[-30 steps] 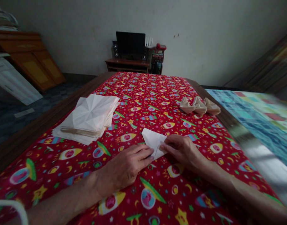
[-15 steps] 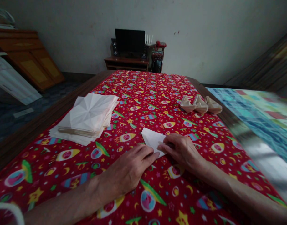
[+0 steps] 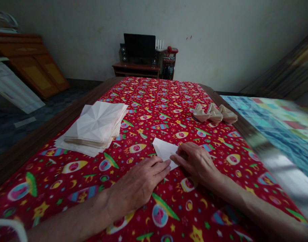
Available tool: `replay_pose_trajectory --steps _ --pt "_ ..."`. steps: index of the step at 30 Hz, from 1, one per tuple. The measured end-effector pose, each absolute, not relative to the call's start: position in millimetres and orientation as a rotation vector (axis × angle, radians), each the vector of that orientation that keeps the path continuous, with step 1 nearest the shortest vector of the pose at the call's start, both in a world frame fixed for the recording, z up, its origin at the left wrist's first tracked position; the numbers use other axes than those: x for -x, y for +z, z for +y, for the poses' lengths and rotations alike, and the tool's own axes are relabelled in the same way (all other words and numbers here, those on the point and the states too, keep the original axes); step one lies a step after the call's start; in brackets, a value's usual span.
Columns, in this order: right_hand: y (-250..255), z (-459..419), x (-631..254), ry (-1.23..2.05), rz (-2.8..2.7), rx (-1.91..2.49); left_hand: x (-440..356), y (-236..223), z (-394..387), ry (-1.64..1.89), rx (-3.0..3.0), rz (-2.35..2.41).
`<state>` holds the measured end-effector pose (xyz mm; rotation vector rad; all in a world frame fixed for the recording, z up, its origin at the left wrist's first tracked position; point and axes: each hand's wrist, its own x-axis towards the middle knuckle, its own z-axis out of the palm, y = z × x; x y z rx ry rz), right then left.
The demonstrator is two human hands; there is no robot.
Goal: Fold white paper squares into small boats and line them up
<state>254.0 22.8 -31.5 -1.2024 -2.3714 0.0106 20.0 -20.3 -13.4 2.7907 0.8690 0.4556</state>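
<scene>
A small piece of folded white paper [image 3: 164,148] lies on the red patterned cloth in front of me, its pointed corner toward the far left. My left hand [image 3: 143,178] rests over its near left edge, fingers stretched out and lying on the paper. At the paper's right side, my right hand [image 3: 196,161] is closed, thumb and curled fingers pinching that edge. Part of the paper is hidden beneath both hands. To the left is a stack of creased white paper sheets [image 3: 97,119]. Three folded paper pieces [image 3: 214,114] stand in a row at the right.
The red cloth [image 3: 166,124] covers a long table with a dark wooden edge [image 3: 75,107]. Beyond its far end stands a monitor [image 3: 140,48] with speakers. A wooden cabinet [image 3: 40,67] is at the far left; a patterned bed-like surface [image 3: 269,124] lies to the right.
My left fingers have straightened and flattened across the paper's near edge. The right hand keeps its pinch, nearly still. The view has shifted slightly.
</scene>
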Motion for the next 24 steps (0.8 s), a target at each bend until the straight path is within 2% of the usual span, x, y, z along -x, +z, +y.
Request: replay_pose_trajectory --steps 6,11,16,24 --pt "-16 10 -253 -0.155 -2.318 1.197 -20 -11 -20 0.448 -2.797 0.875" --pt "-11 -33 -245 -0.107 -2.613 0.875 -22 -9 -20 0.408 -2.748 0.874" --pt "-13 -50 -248 -0.087 -2.750 1.038 -21 -12 -22 0.443 -2.750 0.869" --pt "-8 -47 -266 -0.109 -2.655 1.092 -19 -12 -22 0.451 -2.800 0.885"
